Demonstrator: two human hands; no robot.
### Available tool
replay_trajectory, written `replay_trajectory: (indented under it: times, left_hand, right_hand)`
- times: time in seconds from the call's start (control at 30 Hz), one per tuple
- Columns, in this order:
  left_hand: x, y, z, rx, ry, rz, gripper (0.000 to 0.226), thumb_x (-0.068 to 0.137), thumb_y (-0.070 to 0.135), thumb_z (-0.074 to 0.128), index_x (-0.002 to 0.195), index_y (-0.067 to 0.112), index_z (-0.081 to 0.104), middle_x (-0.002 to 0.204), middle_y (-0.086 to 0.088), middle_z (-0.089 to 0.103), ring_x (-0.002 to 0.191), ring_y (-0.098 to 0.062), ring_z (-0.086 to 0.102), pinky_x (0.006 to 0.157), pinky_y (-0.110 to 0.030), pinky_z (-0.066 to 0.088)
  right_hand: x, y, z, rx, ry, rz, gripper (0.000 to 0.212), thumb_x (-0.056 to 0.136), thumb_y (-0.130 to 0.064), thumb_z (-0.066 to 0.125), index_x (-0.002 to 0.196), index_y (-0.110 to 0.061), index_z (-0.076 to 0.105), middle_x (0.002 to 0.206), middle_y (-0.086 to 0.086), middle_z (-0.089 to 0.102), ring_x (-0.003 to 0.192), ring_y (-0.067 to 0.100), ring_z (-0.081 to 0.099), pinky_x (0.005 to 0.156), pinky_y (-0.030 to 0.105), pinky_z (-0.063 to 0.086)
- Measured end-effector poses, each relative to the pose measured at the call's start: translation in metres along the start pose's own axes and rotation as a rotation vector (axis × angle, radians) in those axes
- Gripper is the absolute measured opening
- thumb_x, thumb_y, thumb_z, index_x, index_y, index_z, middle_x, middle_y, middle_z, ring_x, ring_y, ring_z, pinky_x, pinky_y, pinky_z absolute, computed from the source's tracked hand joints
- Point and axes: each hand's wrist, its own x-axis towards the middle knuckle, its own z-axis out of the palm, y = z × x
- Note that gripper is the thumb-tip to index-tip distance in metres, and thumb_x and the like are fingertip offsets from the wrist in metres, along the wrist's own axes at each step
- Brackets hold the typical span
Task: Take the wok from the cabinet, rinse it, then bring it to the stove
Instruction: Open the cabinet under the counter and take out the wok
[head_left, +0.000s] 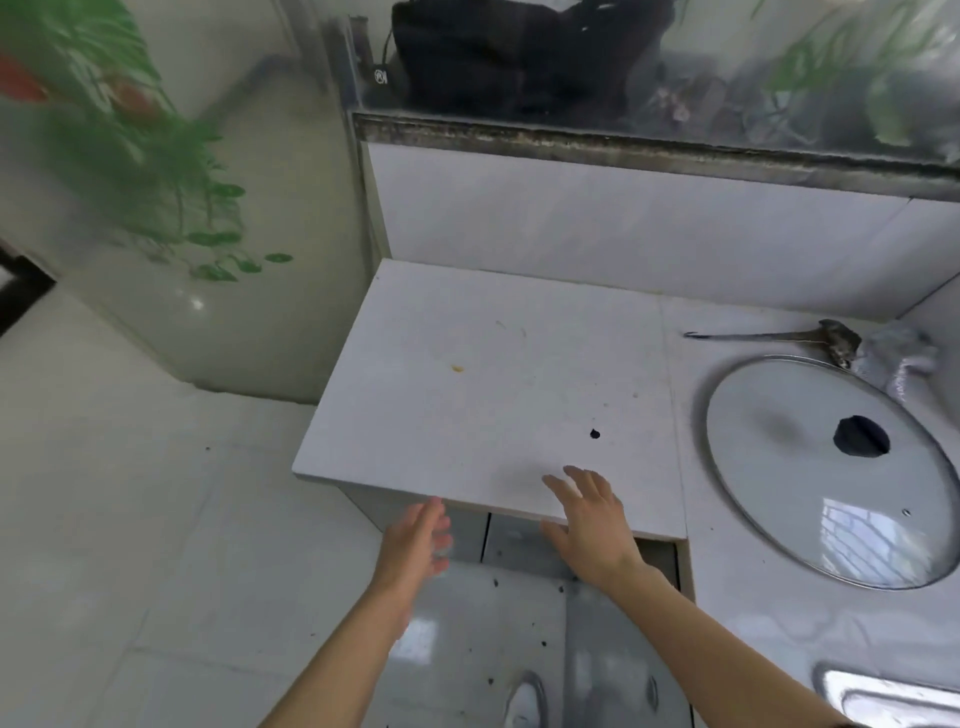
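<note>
No wok shows in the head view. A white tiled counter stands in front of me, with grey cabinet doors just visible under its front edge. My left hand hangs open in front of the left door, fingers apart, holding nothing. My right hand is open too, palm down at the counter's front edge above the right door. A round glass lid with a black knob covers a built-in pot on the right.
A metal ladle lies behind the lid. A steel sink corner shows at the lower right. A dark bag sits on the window ledge. Green plants hang at the left. The floor is white tile.
</note>
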Motion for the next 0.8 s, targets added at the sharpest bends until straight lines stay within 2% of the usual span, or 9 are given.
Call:
replay_trajectory:
  times: [0.07, 0.17, 0.27, 0.37, 0.5, 0.67, 0.73, 0.8]
  left_hand:
    - [0.007, -0.013, 0.0, -0.231, -0.041, -0.126, 0.04, 0.098, 0.043, 0.043, 0.112, 0.01, 0.061, 0.114, -0.014, 0.065, 0.105, -0.028, 0.063, 0.09, -0.047, 0.051]
    - [0.023, -0.033, 0.0, -0.524, -0.097, -0.265, 0.055, 0.098, 0.049, 0.039, 0.119, 0.002, 0.058, 0.119, -0.019, 0.063, 0.111, -0.033, 0.06, 0.092, -0.046, 0.05]
    - [0.037, -0.051, 0.007, -0.767, -0.104, -0.352, 0.061, 0.098, 0.052, 0.038, 0.122, -0.001, 0.055, 0.123, -0.024, 0.061, 0.113, -0.037, 0.06, 0.088, -0.046, 0.051]
    - [0.05, -0.063, 0.014, -0.974, -0.102, -0.38, 0.066, 0.096, 0.055, 0.039, 0.124, -0.004, 0.052, 0.124, -0.027, 0.059, 0.114, -0.04, 0.059, 0.088, -0.047, 0.051]
    - [0.067, -0.072, 0.022, -1.121, -0.093, -0.396, 0.074, 0.095, 0.06, 0.037, 0.128, -0.006, 0.049, 0.126, -0.028, 0.057, 0.116, -0.04, 0.056, 0.098, -0.047, 0.047]
    - [0.087, -0.066, 0.033, -1.218, -0.063, -0.357, 0.075, 0.094, 0.061, 0.038, 0.133, -0.003, 0.043, 0.13, -0.025, 0.051, 0.116, -0.037, 0.052, 0.108, -0.048, 0.037]
    - [0.093, -0.061, 0.035, -1.24, -0.061, -0.338, 0.076, 0.093, 0.06, 0.04, 0.139, 0.0, 0.036, 0.139, -0.022, 0.043, 0.127, -0.037, 0.045, 0.11, -0.049, 0.034]
    - [0.095, -0.058, 0.038, -1.26, -0.049, -0.331, 0.077, 0.093, 0.059, 0.042, 0.144, 0.003, 0.029, 0.139, -0.021, 0.042, 0.134, -0.036, 0.039, 0.111, -0.049, 0.033]
  right_hand:
    - [0.007, 0.0, 0.007, -0.028, -0.001, -0.026, 0.059, 0.095, -0.038, 0.053, 0.148, -0.029, 0.029, 0.159, 0.003, 0.016, 0.146, 0.031, 0.008, 0.118, 0.044, 0.017]
    - [0.015, 0.003, 0.018, -0.065, -0.021, -0.03, 0.058, 0.096, -0.035, 0.054, 0.148, -0.029, 0.029, 0.16, 0.002, 0.014, 0.147, 0.031, 0.005, 0.121, 0.045, 0.013]
    - [0.018, 0.005, 0.03, -0.104, 0.012, -0.004, 0.055, 0.096, -0.023, 0.057, 0.146, -0.026, 0.036, 0.159, 0.003, 0.023, 0.147, 0.03, 0.011, 0.12, 0.044, 0.02]
    - [0.023, 0.002, 0.035, -0.148, 0.091, -0.01, 0.052, 0.091, -0.006, 0.059, 0.139, -0.021, 0.046, 0.152, 0.006, 0.037, 0.143, 0.032, 0.025, 0.112, 0.043, 0.033]
    - [0.031, 0.0, 0.035, -0.254, 0.086, -0.037, 0.045, 0.091, -0.007, 0.056, 0.134, -0.019, 0.05, 0.145, 0.004, 0.042, 0.128, 0.028, 0.038, 0.096, 0.038, 0.044]
    - [0.033, 0.003, 0.039, -0.347, 0.041, -0.055, 0.057, 0.085, -0.003, 0.061, 0.136, -0.018, 0.04, 0.144, 0.006, 0.033, 0.125, 0.031, 0.034, 0.093, 0.039, 0.043]
    - [0.033, 0.002, 0.04, -0.364, 0.032, -0.063, 0.061, 0.082, -0.001, 0.063, 0.135, -0.017, 0.039, 0.143, 0.007, 0.031, 0.125, 0.032, 0.032, 0.094, 0.04, 0.042]
    - [0.033, 0.002, 0.04, -0.386, 0.025, -0.069, 0.064, 0.081, -0.001, 0.064, 0.136, -0.016, 0.037, 0.143, 0.008, 0.03, 0.125, 0.033, 0.031, 0.094, 0.041, 0.042]
